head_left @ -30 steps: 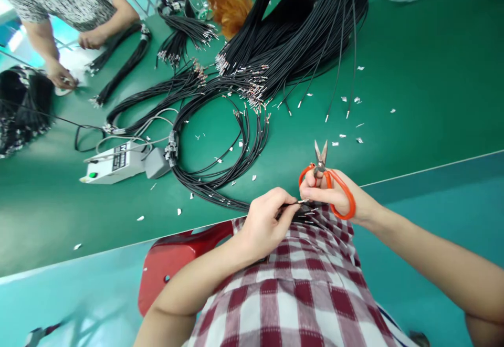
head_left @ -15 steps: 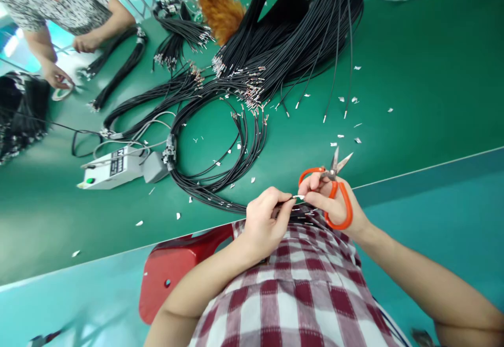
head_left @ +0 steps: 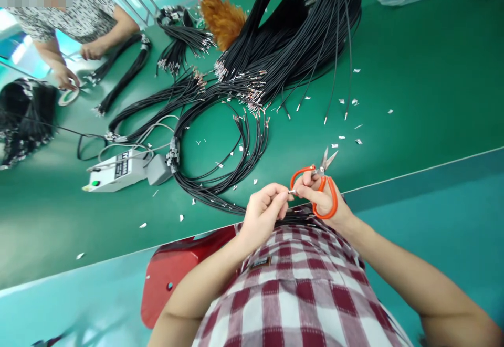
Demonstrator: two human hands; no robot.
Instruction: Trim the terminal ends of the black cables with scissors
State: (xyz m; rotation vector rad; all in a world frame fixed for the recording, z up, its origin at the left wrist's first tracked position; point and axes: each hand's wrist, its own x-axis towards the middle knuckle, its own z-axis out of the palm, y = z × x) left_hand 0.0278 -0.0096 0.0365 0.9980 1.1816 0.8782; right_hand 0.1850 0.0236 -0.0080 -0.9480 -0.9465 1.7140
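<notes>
Green-matted bench [head_left: 413,74], with teal floor below its near edge; the view looks down over a red-checked shirt.

Left hand [head_left: 263,214]: fingers pinched shut on the end of a thin black wire [head_left: 293,216], holding it just off the bench edge and level with the right hand. The metal terminal [head_left: 292,191] at the tip sits between the two hands, touching both thumbs.

Right hand [head_left: 323,200]: fingers threaded through the orange loops of the scissors [head_left: 319,179], closed around the handles; thumb and forefinger also steady the terminal. The blades stand slightly parted, pointing up and away from the hands and clear of the wire.

Judgement: for a clean trim, keep the left pinch close behind the terminal so that the wire cannot flex, and bring the blades square across the tip rather than at a slant. Fingertips are near the cutting line, so watch them.

Beyond the hands: a loop of black cable [head_left: 220,179] runs from the wire up the bench. Farther on lies a large bundle of cables [head_left: 291,37]. Small metal offcuts [head_left: 346,137] lie scattered just above the right hand. To the far left of the hands sits a grey control box [head_left: 118,171].

Far upper left, another person's hand [head_left: 65,78] works with tape.
</notes>
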